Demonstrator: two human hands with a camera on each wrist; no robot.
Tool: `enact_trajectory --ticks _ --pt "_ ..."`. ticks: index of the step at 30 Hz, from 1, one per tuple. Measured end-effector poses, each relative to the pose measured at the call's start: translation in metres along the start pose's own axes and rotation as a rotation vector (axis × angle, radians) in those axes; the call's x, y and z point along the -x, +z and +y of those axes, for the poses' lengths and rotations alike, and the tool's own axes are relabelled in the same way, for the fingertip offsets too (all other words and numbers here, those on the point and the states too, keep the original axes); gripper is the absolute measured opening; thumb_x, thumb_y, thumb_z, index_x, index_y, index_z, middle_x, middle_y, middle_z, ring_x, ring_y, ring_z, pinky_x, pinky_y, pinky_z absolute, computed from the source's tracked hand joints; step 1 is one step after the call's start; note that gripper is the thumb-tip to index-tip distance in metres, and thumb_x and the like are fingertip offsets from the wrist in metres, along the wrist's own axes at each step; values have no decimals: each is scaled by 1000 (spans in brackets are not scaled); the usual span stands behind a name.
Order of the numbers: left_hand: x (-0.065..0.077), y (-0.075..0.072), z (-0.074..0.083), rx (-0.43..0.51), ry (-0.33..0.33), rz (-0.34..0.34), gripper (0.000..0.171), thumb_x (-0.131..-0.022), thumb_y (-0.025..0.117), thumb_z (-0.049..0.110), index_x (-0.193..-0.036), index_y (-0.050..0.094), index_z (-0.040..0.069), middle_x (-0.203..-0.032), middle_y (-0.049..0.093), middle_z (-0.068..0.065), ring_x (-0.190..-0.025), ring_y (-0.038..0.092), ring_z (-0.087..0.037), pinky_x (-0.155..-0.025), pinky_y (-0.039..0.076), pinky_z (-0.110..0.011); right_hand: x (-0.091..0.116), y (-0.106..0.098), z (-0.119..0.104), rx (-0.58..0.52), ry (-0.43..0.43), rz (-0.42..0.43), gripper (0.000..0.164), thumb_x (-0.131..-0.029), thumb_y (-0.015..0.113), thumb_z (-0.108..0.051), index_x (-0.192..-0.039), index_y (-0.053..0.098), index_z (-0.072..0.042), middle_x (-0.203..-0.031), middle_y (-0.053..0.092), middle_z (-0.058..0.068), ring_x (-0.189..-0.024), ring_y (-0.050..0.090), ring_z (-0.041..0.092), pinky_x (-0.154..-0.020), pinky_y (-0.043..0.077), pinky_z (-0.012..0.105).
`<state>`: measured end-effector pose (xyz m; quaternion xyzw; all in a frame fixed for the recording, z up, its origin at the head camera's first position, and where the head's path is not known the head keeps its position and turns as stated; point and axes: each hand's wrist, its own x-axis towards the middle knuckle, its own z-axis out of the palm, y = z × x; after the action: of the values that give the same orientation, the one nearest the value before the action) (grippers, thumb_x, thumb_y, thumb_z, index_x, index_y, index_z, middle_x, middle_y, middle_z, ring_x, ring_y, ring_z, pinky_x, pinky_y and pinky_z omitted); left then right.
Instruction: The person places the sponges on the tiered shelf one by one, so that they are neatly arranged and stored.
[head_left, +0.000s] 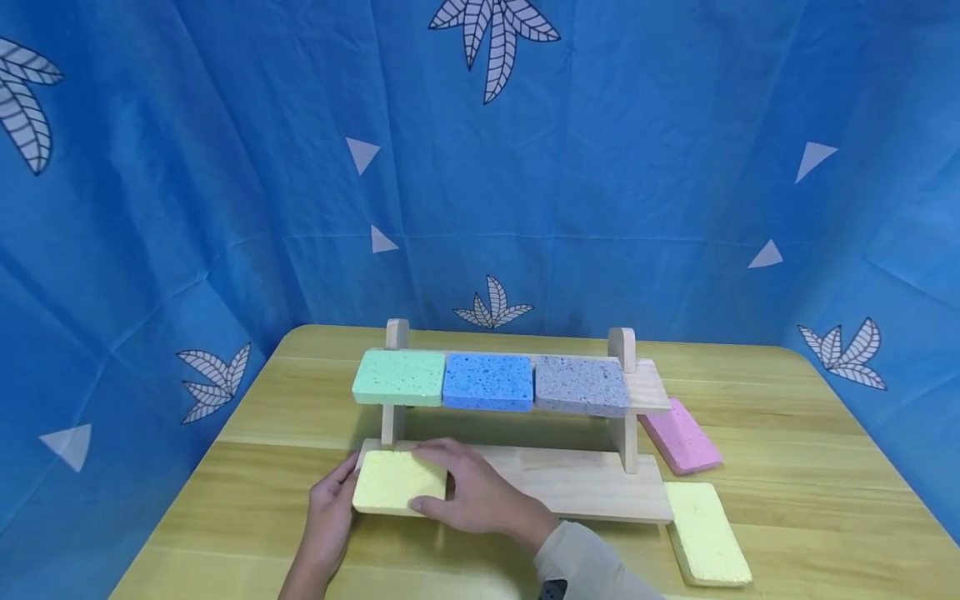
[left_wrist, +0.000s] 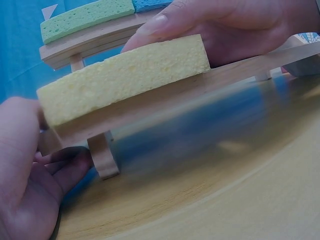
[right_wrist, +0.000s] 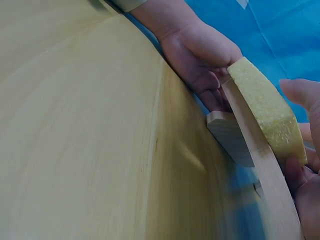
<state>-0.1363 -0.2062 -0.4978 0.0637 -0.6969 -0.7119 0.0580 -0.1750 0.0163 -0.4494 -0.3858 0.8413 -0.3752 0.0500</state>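
Note:
A yellow sponge (head_left: 400, 482) lies flat at the left end of the lower board of a two-tier wooden rack (head_left: 570, 483). My right hand (head_left: 487, 492) grips this sponge at its right end, thumb on the front corner and fingers over the back edge. At the board's left end, my left hand (head_left: 330, 508) holds the rack; in the left wrist view the fingers of the left hand (left_wrist: 35, 175) curl in under the board, beside the rack's foot (left_wrist: 104, 156). On the upper board sit a green sponge (head_left: 399, 377), a blue sponge (head_left: 488, 382) and a grey sponge (head_left: 581, 385), side by side.
Right of the rack, a pink sponge (head_left: 684, 440) lies on the wooden table (head_left: 810, 483), partly behind the upper board. A second yellow sponge (head_left: 707, 533) lies in front of it, near the lower board's right end. A blue patterned curtain (head_left: 660, 167) hangs around the table.

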Motion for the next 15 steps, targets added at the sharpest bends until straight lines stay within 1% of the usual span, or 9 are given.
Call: enact_trajectory --ticks 4,11,15 --pt "0 1 0 4 -2 1 47 -101 44 18 -139 36 -9 -142 41 -23 -106 56 4 -91 51 -20 5 -2 3 -14 33 13 61 -89 58 -48 -139 46 -16 -140 46 -2 -127 46 21 -106 43 40" --pt "-1 1 1 -12 -6 26 47 -101 43 17 -138 35 -10 -142 40 -23 -105 55 7 -91 50 -18 14 -6 6 -77 63 58 58 -89 58 -47 -139 46 -20 -137 48 -3 -120 49 19 -100 47 37" --pt "-1 2 1 -6 -9 22 47 -101 43 18 -139 35 -9 -142 40 -23 -105 55 7 -91 50 -17 19 -8 8 -99 74 86 57 -88 61 -45 -137 48 -19 -134 50 -2 -108 54 16 -91 51 30"
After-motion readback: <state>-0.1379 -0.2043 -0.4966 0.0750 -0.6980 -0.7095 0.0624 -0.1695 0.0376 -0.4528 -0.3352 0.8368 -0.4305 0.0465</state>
